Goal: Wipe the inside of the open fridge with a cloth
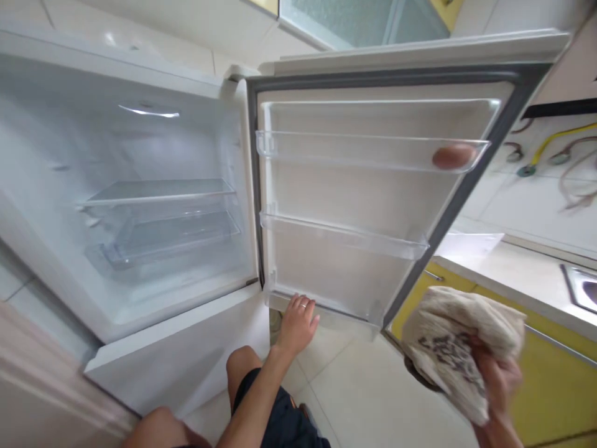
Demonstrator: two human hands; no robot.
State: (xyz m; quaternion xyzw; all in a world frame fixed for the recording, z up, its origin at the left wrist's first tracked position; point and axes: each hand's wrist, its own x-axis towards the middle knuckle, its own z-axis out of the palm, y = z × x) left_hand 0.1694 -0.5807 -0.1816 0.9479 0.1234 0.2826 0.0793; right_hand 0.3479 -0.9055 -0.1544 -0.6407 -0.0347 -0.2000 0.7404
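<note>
My left hand [297,322] reaches to the bottom bin [342,320] of the open refrigerator door. Its fingers are stretched out over the bin's front rim, with a ring on one of them. On the right, my right hand [497,373] grips a bunched cream cloth [450,348] with dark printed markings. Part of that hand is hidden by the cloth, which hangs apart from the door. In the clear top door bin [345,146], a blurred, reddish-brown, rounded thing, perhaps an egg [452,156], lies at the right end.
The refrigerator compartment [163,274] on the left holds clear shelves [163,190]. Another clear bin [342,236] crosses the door's middle. Yellow cabinets [555,379], a white counter [527,270] with a sink [583,286], and wall hoses [555,140] are at the right.
</note>
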